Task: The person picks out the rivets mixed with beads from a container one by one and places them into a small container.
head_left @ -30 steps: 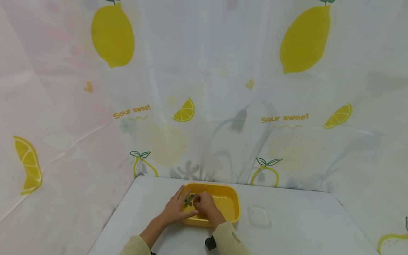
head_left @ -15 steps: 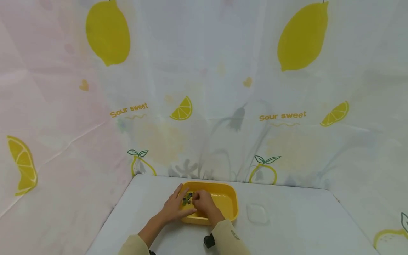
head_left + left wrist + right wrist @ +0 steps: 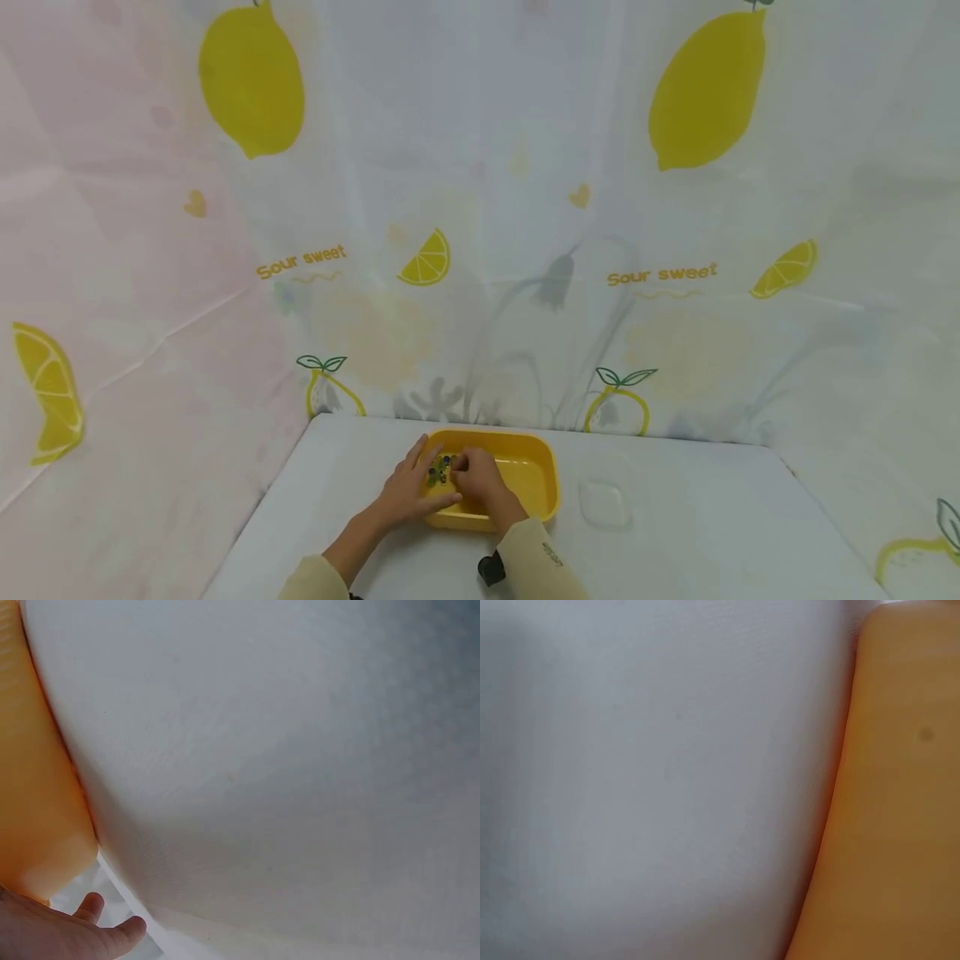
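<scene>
In the head view, a yellow tray [image 3: 536,479] stands on the white table. Small round glassy pieces [image 3: 438,471], green and dark blue like marbles, lie grouped at its left end. My left hand [image 3: 405,492] rests across the tray's left side, fingers straight and spread, thumb pointing right along the near side. My right hand [image 3: 482,479] reaches in over the near rim, its fingers curled down right beside the pieces; I cannot tell whether it pinches one. The left wrist view catches left-hand fingers [image 3: 90,930] next to the tray's outer wall [image 3: 45,787]; the right wrist view shows only tray wall and tabletop.
A clear, square, shallow plastic piece [image 3: 606,504] lies on the table right of the tray. A black wrist device [image 3: 491,569] is on my right sleeve. Lemon-print curtain [image 3: 480,208] hangs behind the table [image 3: 697,517] and along its left.
The head view has shifted slightly. The right hand's fingers stay among the pieces with only small movement; the left hand keeps its place on the tray.
</scene>
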Motion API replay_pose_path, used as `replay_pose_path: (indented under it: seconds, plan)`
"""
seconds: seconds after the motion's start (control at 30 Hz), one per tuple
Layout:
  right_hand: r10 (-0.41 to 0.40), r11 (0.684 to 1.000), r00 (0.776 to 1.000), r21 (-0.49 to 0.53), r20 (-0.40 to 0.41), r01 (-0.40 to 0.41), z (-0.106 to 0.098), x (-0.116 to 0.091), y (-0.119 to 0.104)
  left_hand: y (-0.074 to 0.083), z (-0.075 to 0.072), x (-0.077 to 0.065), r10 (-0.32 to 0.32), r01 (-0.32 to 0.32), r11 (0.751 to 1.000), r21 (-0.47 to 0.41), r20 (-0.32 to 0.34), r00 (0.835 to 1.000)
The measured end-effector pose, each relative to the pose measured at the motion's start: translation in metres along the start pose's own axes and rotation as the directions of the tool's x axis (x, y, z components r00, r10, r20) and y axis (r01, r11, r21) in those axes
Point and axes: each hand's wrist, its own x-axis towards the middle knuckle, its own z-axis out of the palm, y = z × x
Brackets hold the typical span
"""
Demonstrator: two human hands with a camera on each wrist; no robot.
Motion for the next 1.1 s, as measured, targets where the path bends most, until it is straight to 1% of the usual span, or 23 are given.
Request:
replay_pose_path:
  seconds: [0.17,0.37,0.47,0.6,0.83,1.1]
  plan:
    - [0.006,1.0,1.0,-0.01,0.012,-0.006,0.0019,0.0012,0.0025,0.0001,0.0006,-0.0004,-0.004,0.004,1.0,-0.008,0.01,1.0]
    - [0.022,1.0,1.0,0.003,0.017,-0.022,0.002,0.0023,0.0019,-0.0001,-0.0004,0.0,0.01,-0.01,1.0,0.009,-0.008,1.0]
    - [0.014,1.0,1.0,-0.007,0.011,-0.014,0.0014,0.0029,0.0017,0.0002,-0.0006,0.0008,0.0,0.0,1.0,0.005,-0.002,1.0]
    - [0.018,1.0,1.0,-0.007,0.023,-0.018,0.0002,0.0026,0.0013,0.0009,-0.0002,0.0011,-0.008,0.008,1.0,0.004,0.007,1.0]
    - [0.058,0.998,0.997,0.02,0.046,-0.059,0.0001,0.0022,-0.0003,0.0027,-0.001,0.0008,-0.015,0.015,1.0,0.005,0.01,1.0]
    - [0.04,0.999,0.998,0.002,0.049,-0.041,0.0003,0.0026,0.0004,-0.0023,0.0027,0.0027,-0.007,0.007,1.0,-0.005,0.005,1.0]
